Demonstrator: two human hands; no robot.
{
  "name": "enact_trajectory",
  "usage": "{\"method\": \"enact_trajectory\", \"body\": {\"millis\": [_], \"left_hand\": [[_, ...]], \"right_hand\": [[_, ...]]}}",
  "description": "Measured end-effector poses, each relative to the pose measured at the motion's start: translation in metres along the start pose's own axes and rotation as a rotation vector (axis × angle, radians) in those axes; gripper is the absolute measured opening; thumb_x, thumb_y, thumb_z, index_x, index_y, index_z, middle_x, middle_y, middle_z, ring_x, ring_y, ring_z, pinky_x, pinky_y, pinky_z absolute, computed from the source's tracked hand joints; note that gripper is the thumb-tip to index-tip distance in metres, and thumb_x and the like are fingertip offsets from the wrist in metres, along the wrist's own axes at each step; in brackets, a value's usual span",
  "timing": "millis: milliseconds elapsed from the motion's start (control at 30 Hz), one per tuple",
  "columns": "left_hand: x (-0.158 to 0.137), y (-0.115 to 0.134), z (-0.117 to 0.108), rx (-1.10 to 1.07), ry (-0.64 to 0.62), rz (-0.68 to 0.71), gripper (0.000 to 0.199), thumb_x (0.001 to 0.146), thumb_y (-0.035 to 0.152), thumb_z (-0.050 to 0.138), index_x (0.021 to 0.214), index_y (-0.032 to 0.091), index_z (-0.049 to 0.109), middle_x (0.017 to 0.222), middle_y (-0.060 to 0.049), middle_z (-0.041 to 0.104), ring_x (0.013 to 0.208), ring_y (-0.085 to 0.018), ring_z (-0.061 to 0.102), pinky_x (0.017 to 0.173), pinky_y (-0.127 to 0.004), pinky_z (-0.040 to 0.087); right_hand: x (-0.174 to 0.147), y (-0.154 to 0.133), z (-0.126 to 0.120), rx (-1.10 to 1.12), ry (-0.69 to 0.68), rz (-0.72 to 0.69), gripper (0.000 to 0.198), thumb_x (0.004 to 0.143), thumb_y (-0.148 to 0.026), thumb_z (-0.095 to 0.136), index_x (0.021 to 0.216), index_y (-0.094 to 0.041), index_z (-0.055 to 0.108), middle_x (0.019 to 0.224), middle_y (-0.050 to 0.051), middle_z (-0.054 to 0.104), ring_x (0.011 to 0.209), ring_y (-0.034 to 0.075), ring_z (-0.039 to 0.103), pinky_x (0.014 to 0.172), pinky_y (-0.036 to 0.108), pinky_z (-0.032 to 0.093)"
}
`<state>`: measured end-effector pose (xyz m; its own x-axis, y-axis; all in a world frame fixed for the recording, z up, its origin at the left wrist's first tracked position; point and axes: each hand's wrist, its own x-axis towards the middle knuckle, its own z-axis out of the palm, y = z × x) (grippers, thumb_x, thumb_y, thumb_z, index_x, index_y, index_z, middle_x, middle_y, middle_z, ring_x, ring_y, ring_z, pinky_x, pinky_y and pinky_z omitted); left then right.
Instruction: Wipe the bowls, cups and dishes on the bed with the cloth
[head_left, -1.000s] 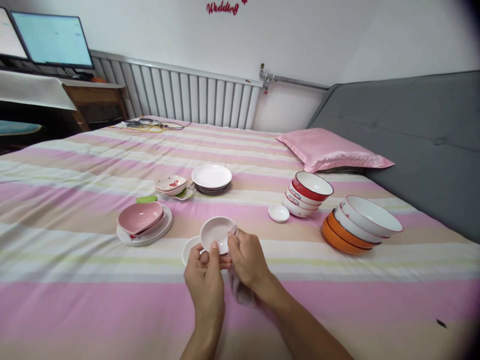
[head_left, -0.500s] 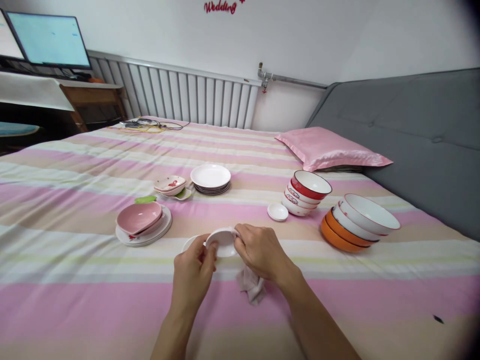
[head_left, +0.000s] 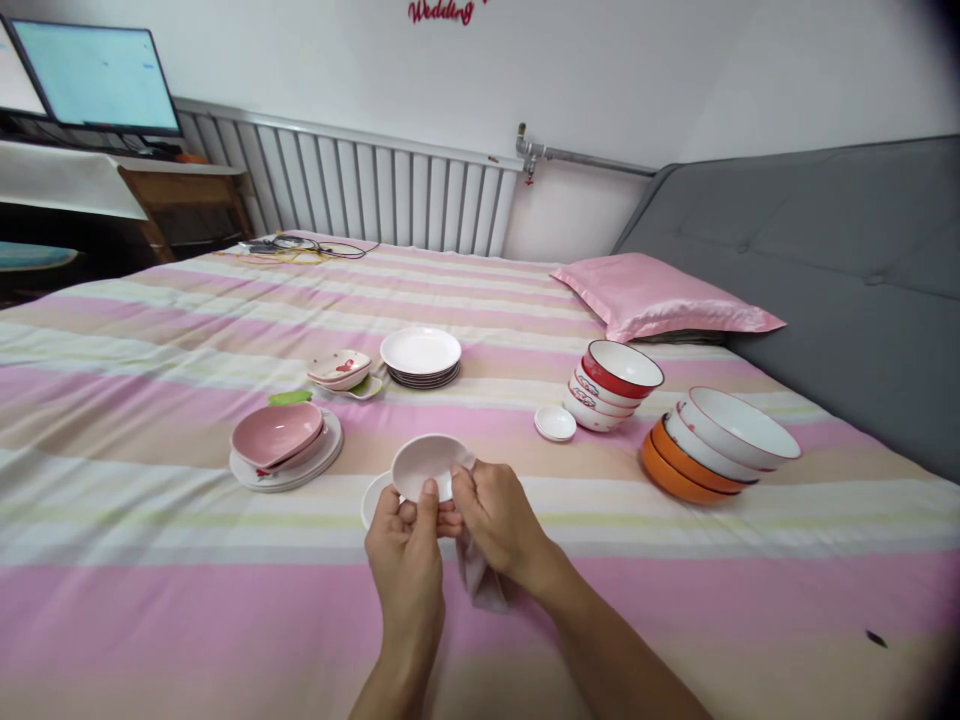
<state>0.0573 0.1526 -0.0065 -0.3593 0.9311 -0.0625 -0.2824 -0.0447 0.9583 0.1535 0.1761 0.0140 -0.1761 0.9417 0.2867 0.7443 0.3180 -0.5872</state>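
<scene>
A small white dish (head_left: 421, 462) is tilted up between my hands, its hollow side facing me. My left hand (head_left: 411, 540) grips its lower edge, thumb on the inner face. My right hand (head_left: 499, 515) is closed on a pale cloth (head_left: 480, 578) and presses it to the dish's right rim; the cloth's loose end hangs below. Just behind my left fingers, another white dish (head_left: 373, 500) lies on the bed, partly hidden. Farther right, small white dishes (head_left: 555, 422) sit stacked beside the red and white bowls (head_left: 621, 372).
White plates (head_left: 420, 350) are stacked behind my hands. Patterned small dishes (head_left: 340, 366) and a pink bowl (head_left: 276, 434) on white plates stand to the left. Orange and white bowls (head_left: 697, 465) are nested at right. Cables (head_left: 300, 248) and a pink pillow (head_left: 652, 290) lie farther back.
The dish has tilted up to face me more and shifted slightly left. My left hand has moved right beneath it, and my right hand with the cloth has shifted slightly left along the rim.
</scene>
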Motion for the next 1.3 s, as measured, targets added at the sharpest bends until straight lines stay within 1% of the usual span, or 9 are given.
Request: {"method": "enact_trajectory", "body": {"millis": [133, 300, 400, 500, 833, 1000, 1133, 1233, 1300], "left_hand": [[0.009, 0.006, -0.006, 0.136, -0.144, -0.069, 0.031, 0.068, 0.039, 0.069, 0.082, 0.015, 0.056, 0.054, 0.002, 0.061, 0.048, -0.013, 0.060, 0.048, -0.022, 0.047], [0.020, 0.019, -0.020, 0.282, -0.096, 0.083, 0.043, 0.068, 0.044, 0.068, 0.100, 0.017, 0.060, 0.054, 0.004, 0.060, 0.052, -0.014, 0.061, 0.054, -0.024, 0.048], [0.023, 0.020, -0.026, 0.391, -0.176, 0.160, 0.036, 0.070, 0.043, 0.067, 0.094, 0.017, 0.065, 0.058, 0.001, 0.062, 0.054, -0.015, 0.062, 0.055, -0.025, 0.049], [0.022, 0.015, -0.026, 0.412, -0.237, 0.142, 0.028, 0.072, 0.041, 0.065, 0.087, 0.016, 0.065, 0.057, 0.001, 0.062, 0.054, -0.016, 0.064, 0.057, -0.025, 0.051], [0.008, 0.006, -0.008, 0.132, -0.066, -0.046, 0.025, 0.072, 0.037, 0.067, 0.084, 0.015, 0.061, 0.054, 0.002, 0.063, 0.057, -0.015, 0.066, 0.058, -0.024, 0.052], [0.007, 0.005, -0.007, -0.035, 0.012, -0.105, 0.022, 0.069, 0.032, 0.070, 0.076, 0.016, 0.057, 0.052, 0.005, 0.061, 0.056, -0.014, 0.065, 0.059, -0.022, 0.052], [0.012, 0.006, -0.009, -0.139, 0.002, -0.157, 0.019, 0.067, 0.025, 0.072, 0.073, 0.014, 0.058, 0.056, 0.005, 0.060, 0.052, -0.008, 0.061, 0.054, -0.015, 0.050], [0.018, 0.010, -0.011, -0.323, 0.013, -0.306, 0.008, 0.071, 0.011, 0.067, 0.072, 0.012, 0.060, 0.058, 0.004, 0.059, 0.048, -0.004, 0.057, 0.049, -0.010, 0.049], [0.022, 0.013, -0.012, -0.406, 0.032, -0.424, 0.009, 0.075, 0.004, 0.060, 0.070, 0.011, 0.060, 0.058, 0.003, 0.059, 0.048, -0.003, 0.058, 0.046, -0.008, 0.049]], "right_hand": [[0.003, 0.008, -0.006, -0.059, -0.015, 0.003, 0.034, 0.092, -0.025, 0.032, 0.063, -0.017, 0.049, 0.058, 0.000, 0.056, 0.053, 0.010, 0.050, 0.054, 0.023, 0.026], [0.005, 0.014, -0.024, -0.181, -0.051, -0.030, 0.031, 0.092, -0.024, 0.032, 0.068, -0.018, 0.051, 0.059, 0.000, 0.057, 0.055, 0.011, 0.050, 0.054, 0.024, 0.025], [0.003, 0.013, -0.030, -0.214, -0.094, -0.059, 0.030, 0.093, -0.024, 0.033, 0.069, -0.018, 0.050, 0.062, -0.001, 0.058, 0.056, 0.011, 0.050, 0.055, 0.024, 0.025], [0.001, 0.010, -0.032, -0.246, -0.094, -0.076, 0.026, 0.092, -0.024, 0.035, 0.070, -0.019, 0.048, 0.065, -0.001, 0.060, 0.058, 0.011, 0.050, 0.056, 0.024, 0.025], [0.001, 0.003, -0.020, -0.234, 0.009, -0.021, 0.028, 0.093, -0.026, 0.032, 0.075, -0.018, 0.052, 0.064, 0.000, 0.060, 0.057, 0.012, 0.052, 0.055, 0.025, 0.024], [-0.002, -0.003, -0.005, -0.172, -0.038, -0.031, 0.044, 0.096, -0.030, 0.025, 0.065, -0.017, 0.054, 0.059, 0.002, 0.059, 0.054, 0.012, 0.052, 0.055, 0.025, 0.027], [-0.003, -0.006, -0.005, -0.098, -0.106, -0.043, 0.047, 0.096, -0.037, 0.025, 0.063, -0.017, 0.053, 0.060, 0.002, 0.059, 0.055, 0.012, 0.052, 0.056, 0.025, 0.028], [-0.004, -0.005, -0.016, 0.035, -0.186, -0.066, 0.040, 0.094, -0.044, 0.033, 0.072, -0.018, 0.053, 0.065, 0.001, 0.060, 0.058, 0.012, 0.053, 0.056, 0.023, 0.031], [-0.005, -0.002, -0.027, 0.112, -0.175, -0.044, 0.033, 0.092, -0.045, 0.037, 0.081, -0.018, 0.052, 0.069, 0.000, 0.059, 0.061, 0.013, 0.053, 0.057, 0.023, 0.032]]}}
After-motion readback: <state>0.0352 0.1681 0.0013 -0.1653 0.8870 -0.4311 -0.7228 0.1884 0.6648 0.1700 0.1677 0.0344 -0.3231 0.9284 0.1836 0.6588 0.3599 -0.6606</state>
